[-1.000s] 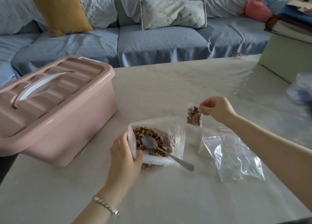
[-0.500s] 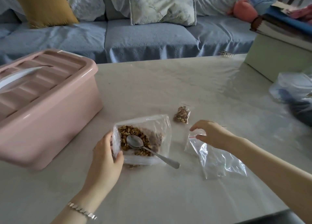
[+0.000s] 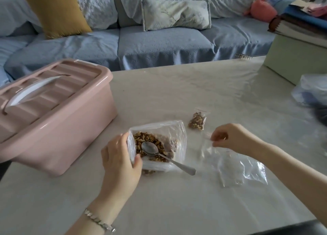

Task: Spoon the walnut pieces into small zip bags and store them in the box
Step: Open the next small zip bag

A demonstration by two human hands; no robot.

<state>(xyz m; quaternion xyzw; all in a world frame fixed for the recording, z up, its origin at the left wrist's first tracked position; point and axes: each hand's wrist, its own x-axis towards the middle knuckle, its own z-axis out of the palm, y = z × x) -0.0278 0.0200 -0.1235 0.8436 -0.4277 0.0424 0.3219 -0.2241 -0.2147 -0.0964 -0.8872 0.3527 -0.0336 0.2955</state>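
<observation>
Head view, single cam.

Table point(image 3: 177, 208): pale top under a clear cover, person at the near edge.

Left hand point(image 3: 122, 157): fingers wrapped round the left side of the open walnut bag point(image 3: 177, 128), thumb hooked over its near-left rim. Grasping, mouth held open. Bracelet point(image 3: 100, 220) on the wrist.

Walnut bag: approx. centre of table, lying low, mouth up. Walnut pieces point(image 3: 146, 141) fill the left part. Spoon point(image 3: 150, 149) rests inside, bowl up on the pieces. Its handle runs out over the near-right rim toward the near edge; no hand on it.

Filled zip bag point(image 3: 197, 121): small, holds walnut pieces, lies flat just beyond the walnut bag's far-right corner, apart from both hands. Seal state not readable.

Right hand point(image 3: 230, 139): right of the walnut bag, fingers curled, thumb and fingertips nipping the top edge of the empty zip bags point(image 3: 238, 167). Motion blur at the tips; no. of bags pinched cannot be told. The rest of the bags lie flat toward the near-right of the table.

Pink box point(image 3: 62, 128): at the left edge, lid point(image 3: 58, 79) on, white handle point(image 3: 30, 91) flat. Nothing touching it.

Far-right corner: pale green box point(image 3: 292, 61) with books point(image 3: 300, 27) stacked on top; clear plastic bag point(image 3: 313, 89) at the right edge.

Beyond the far edge: blue sofa point(image 3: 159, 45), mustard cushion point(image 3: 56, 11), pale pillow point(image 3: 177, 13).
</observation>
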